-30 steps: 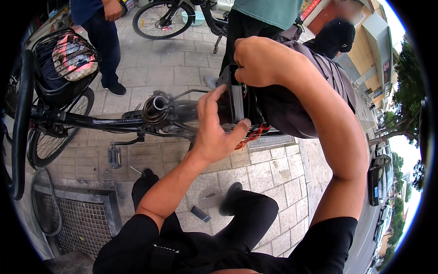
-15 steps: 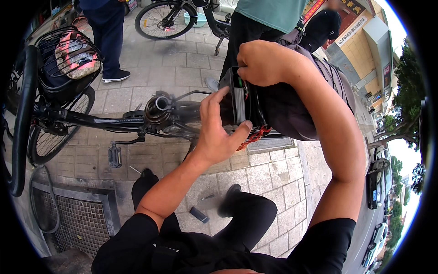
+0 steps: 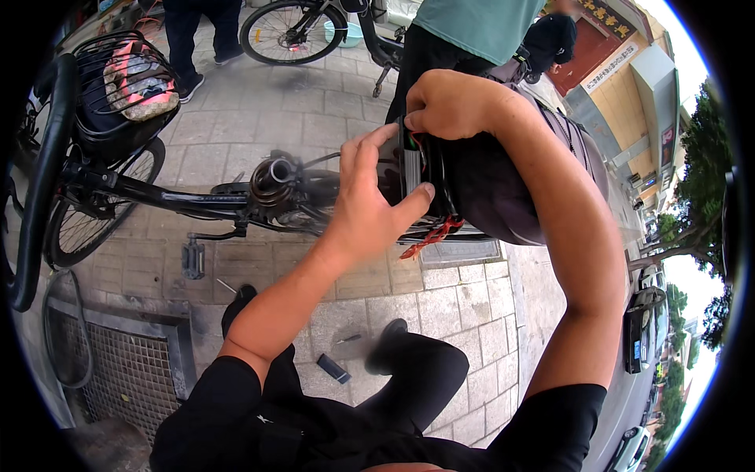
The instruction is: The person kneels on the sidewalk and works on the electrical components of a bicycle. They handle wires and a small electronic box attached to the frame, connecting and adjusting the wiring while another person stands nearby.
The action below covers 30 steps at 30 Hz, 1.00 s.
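A narrow dark case (image 3: 412,171) with a silver ribbed part and green and red wires in its open top sits behind the seat tube of a black bicycle (image 3: 161,208). My left hand (image 3: 363,206) spans the case, fingers along its far left side and thumb on its near end. At the far end, my right hand (image 3: 454,106) is closed with fingertips pinched by the wires; what they pinch, if anything, is hidden. A dark padded bag (image 3: 503,193) lies right of the case, under my right forearm. An orange-red strap (image 3: 437,236) hangs below the case.
On the paving lie a small black block (image 3: 333,368) and a thin tool (image 3: 227,287). A metal drain grate (image 3: 130,377) is at lower left. A person in a green shirt (image 3: 472,27) stands close ahead, near another bicycle (image 3: 292,33). A basket (image 3: 126,82) holds a bundle.
My left fingers have slid farther up the case toward my right hand, which stays pinched at the far end. The person at upper left has shifted their legs. The whole view has tilted slightly.
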Available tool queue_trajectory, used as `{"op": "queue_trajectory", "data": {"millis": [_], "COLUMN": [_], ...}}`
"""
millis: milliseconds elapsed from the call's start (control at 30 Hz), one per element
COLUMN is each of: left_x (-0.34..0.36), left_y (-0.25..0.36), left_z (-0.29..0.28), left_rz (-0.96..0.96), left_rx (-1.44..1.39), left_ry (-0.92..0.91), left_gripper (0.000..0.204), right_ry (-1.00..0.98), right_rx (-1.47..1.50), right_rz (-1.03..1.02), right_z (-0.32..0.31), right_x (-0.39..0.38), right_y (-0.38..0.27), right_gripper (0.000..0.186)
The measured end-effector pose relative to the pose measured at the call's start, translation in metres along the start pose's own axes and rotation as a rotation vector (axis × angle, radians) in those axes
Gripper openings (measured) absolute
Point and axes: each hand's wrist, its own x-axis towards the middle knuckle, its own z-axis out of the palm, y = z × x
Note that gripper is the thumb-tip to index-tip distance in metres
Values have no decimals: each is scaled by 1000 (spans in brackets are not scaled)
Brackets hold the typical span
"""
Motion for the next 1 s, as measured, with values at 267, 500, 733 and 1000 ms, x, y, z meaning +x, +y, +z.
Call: {"op": "queue_trajectory", "data": {"millis": [267,500,733,1000], "left_x": [39,56,63,56], "left_y": [11,26,7,-1], "left_z": [-21,-14,8,4], "left_rz": [219,161,71,-37], "left_rx": [481,743,523,242], "left_ry": [-146,-272,-146,-95], "left_gripper": [43,32,27,23], "right_ry": [113,12,-6,11], "right_rx": [37,301,185,-49], "right_rz": [-5,89,1,1], "right_z": [6,0,4,3], "right_x": [13,18,25,12], "right_y": [8,6,11,0], "right_gripper": [28,28,28,38]}}
